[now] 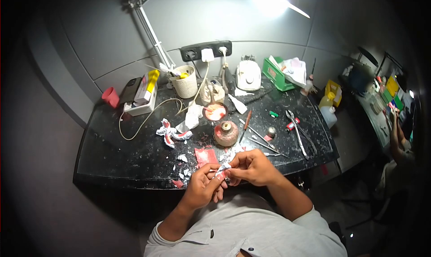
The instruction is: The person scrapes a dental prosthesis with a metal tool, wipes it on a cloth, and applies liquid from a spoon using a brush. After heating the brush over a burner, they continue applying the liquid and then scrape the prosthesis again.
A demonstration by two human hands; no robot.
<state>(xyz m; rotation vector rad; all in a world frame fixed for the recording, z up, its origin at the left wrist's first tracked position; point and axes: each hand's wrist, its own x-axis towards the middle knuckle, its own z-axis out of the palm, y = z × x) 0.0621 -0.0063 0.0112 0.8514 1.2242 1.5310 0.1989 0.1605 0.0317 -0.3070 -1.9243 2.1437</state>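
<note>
Down at the near edge of the black worktop [103, 162], both hands meet over the person's lap. The left hand [204, 185] and the right hand [251, 167] each pinch the small white piece [223, 169] between curled fingertips, so it sits between the two, just in front of the table's edge. What the piece is cannot be told.

White and pink crumbs litter the glossy top near the hands, with a pink sheet [205, 156] just beyond them. Behind that stands a round pot [226, 132], and further back a small bowl [215, 112] with pink contents. A crumpled white-and-red scrap [172, 133] lies to the left. Slim metal tools [262, 140] and pliers [296, 127] lie to the right.

Along the back stand a white woven cup [186, 82], a white device [248, 75] and a green box [278, 73]. A power strip [205, 50] is fixed to the grey panelled wall, and a lamp arm [150, 28] rises beside it. Another person's hand [397, 138] shows at a second bench on the far right.
</note>
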